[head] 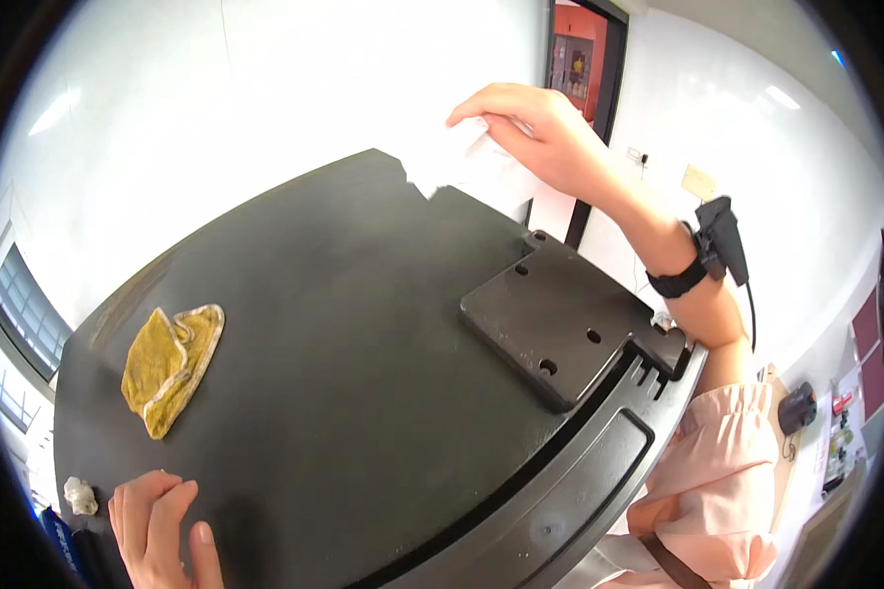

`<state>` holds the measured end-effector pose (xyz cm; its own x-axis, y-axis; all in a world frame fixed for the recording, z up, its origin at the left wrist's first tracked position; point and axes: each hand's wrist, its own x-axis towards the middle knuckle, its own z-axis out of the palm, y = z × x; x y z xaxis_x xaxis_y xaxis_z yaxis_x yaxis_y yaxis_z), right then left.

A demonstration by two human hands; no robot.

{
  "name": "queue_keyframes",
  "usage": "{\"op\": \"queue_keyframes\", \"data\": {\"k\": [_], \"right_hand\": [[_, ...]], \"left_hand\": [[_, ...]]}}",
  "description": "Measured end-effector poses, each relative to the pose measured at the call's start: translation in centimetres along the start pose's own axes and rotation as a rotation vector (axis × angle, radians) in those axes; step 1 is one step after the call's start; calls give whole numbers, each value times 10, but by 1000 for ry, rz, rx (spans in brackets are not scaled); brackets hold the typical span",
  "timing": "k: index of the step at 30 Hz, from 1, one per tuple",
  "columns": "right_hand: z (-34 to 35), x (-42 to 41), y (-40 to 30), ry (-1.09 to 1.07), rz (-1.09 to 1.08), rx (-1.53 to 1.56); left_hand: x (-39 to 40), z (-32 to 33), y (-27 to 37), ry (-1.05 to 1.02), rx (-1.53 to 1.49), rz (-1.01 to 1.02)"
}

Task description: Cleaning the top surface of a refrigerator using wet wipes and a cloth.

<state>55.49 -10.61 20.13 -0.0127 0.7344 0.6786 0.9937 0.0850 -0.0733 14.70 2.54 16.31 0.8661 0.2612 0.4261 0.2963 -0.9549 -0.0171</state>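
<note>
My right hand is raised above the far edge of a black tabletop-like surface. Its thumb and fingers pinch a thin white sheet, perhaps tissue or paper; the sheet's outline merges with the white wall and hides part of the far edge. My left hand is at the lower left, over the near left part of the surface, with fingers a little bent and apart and nothing seen in it. Beyond it lies a folded yellow cloth with a pale edging. A small crumpled whitish lump lies left of my left hand.
A raised black plate with several holes sits on the right part of the surface. A black curved rim with a recessed panel runs along the near right. A blue item is at the lower left edge. A doorway stands beyond my right hand.
</note>
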Motion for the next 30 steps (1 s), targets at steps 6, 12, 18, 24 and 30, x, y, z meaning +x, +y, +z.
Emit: {"op": "queue_keyframes", "data": {"k": [6,12,18,24,30], "right_hand": [[4,-52,28,-632,55,366],[20,-53,28,-799,-40,406],[36,-35,31,-575,115,293],[10,-25,3,-226,109,488],[-57,-97,-41,-1,53,395]], "left_hand": [[1,2,-1,-31,-11,-8],[2,5,1,-50,-27,-24],[-5,13,-3,39,-79,-79],[10,-7,13,-29,59,-4],[54,-21,40,-15,245,176]]}}
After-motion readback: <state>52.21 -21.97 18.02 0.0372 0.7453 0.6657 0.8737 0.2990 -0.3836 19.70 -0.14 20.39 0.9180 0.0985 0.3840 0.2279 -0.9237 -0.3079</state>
